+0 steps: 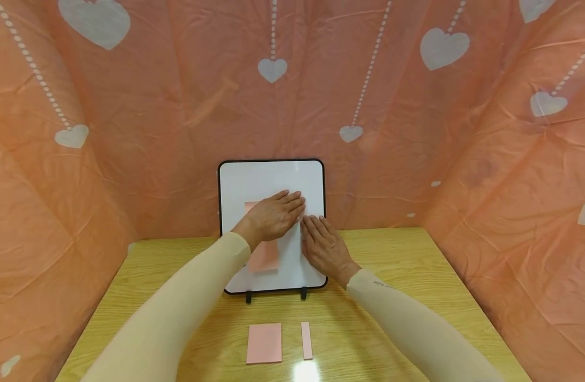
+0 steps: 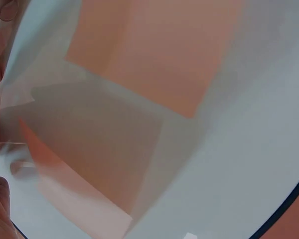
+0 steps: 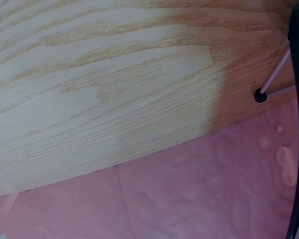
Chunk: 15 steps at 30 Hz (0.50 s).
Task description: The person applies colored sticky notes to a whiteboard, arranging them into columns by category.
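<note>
A white board [image 1: 268, 178] with a black rim stands upright on small black feet. Two pink sticky notes are on it, an upper one [image 2: 154, 50] and a lower one [image 2: 84, 194] whose edge lifts off the surface; the left arm partly covers both in the head view. My left hand [image 1: 278, 213] lies against the board right of the notes, fingers straight and together. Just below it, my right hand [image 1: 324, 246] rests at the board's right side, fingers also straight. At the left of the left wrist view, fingertips [image 2: 1, 196] border a faint pinkish edge against the white.
On the wooden table [image 1: 383, 254], in front of the board, lie a pink sticky note pad [image 1: 264, 343] and a narrow pink strip pad [image 1: 306, 340]. An orange-pink curtain [image 1: 311, 106] with white hearts surrounds the table's back and sides. A stand leg tip [image 3: 260, 95] rests behind the board.
</note>
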Each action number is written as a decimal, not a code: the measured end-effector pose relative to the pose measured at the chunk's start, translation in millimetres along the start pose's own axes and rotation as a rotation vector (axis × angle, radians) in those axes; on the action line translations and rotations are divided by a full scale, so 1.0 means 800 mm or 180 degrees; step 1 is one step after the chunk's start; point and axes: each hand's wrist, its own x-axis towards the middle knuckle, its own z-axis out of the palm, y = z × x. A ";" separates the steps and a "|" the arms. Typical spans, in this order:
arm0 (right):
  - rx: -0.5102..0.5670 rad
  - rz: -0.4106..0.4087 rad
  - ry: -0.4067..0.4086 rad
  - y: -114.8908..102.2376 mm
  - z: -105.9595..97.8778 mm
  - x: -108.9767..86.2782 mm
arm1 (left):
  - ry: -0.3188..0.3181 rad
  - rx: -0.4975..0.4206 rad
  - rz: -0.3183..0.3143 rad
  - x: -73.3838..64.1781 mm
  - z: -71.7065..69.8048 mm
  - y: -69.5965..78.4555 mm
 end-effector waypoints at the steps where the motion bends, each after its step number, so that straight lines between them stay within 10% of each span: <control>1: -0.0002 0.0005 0.0008 0.000 0.000 0.000 | 0.0002 -0.0011 -0.0001 0.000 0.001 -0.001; 15: 0.0078 0.0042 -0.0054 -0.004 -0.002 -0.001 | -0.0098 -0.0065 -0.0080 -0.010 0.005 -0.004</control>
